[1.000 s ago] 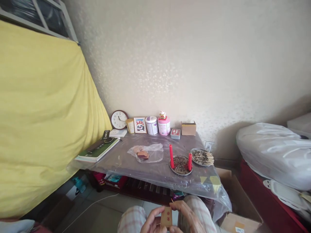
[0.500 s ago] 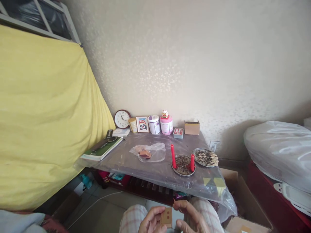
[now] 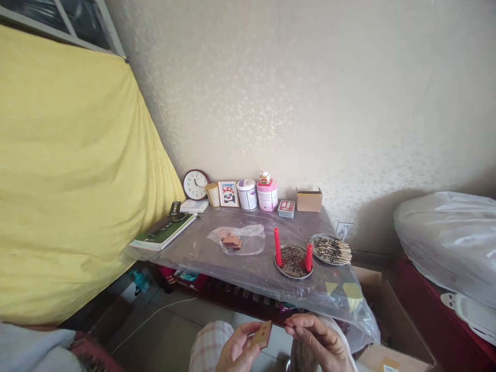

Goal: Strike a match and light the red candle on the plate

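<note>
At the bottom of the view, above my lap, my left hand (image 3: 238, 350) grips a small tan matchbox (image 3: 263, 334) between thumb and fingers. My right hand (image 3: 318, 342) is just right of it, fingertips pinched together on something thin that I cannot make out. Ahead on the low plastic-covered table (image 3: 201, 253) stands a round metal dish (image 3: 293, 261) with two upright red candles (image 3: 277, 247). A second dish (image 3: 329, 249) beside it holds a heap of sticks.
A clear bag (image 3: 237, 239) with small brown boxes lies mid-table. Along the wall stand a clock (image 3: 195, 184), a picture frame, tins and a cardboard box (image 3: 309, 199). A green book (image 3: 163, 232) lies left. Yellow cloth hangs left; a white bag (image 3: 445, 232) sits right.
The matchbox has tilted and shifted left in my left hand. My right hand has come off the box and now pinches apart from it. The view has drifted slightly.
</note>
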{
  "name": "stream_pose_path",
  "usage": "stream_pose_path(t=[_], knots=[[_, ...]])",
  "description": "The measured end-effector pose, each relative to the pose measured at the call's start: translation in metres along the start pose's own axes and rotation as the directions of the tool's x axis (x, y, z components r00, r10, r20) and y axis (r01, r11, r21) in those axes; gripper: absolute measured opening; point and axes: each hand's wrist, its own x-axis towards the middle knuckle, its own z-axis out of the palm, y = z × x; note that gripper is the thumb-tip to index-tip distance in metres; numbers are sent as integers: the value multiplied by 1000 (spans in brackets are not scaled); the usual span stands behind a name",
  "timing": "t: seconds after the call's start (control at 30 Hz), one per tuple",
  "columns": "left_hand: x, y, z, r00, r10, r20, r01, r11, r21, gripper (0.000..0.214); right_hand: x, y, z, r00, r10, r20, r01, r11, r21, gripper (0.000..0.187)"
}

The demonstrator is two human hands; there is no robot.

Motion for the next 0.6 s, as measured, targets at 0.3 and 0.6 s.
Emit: stream_pose_path(t=[0.3,0.6], knots=[[-1,-2,-1,997,20,75,-20,1000,2,40,3,-6,-1,997,-56,-50,54,998,-44,14],[-3,0,3,994,-17,111,15,1000,26,39,4,0,-2,997,30,-67,-23,994,104,20]])
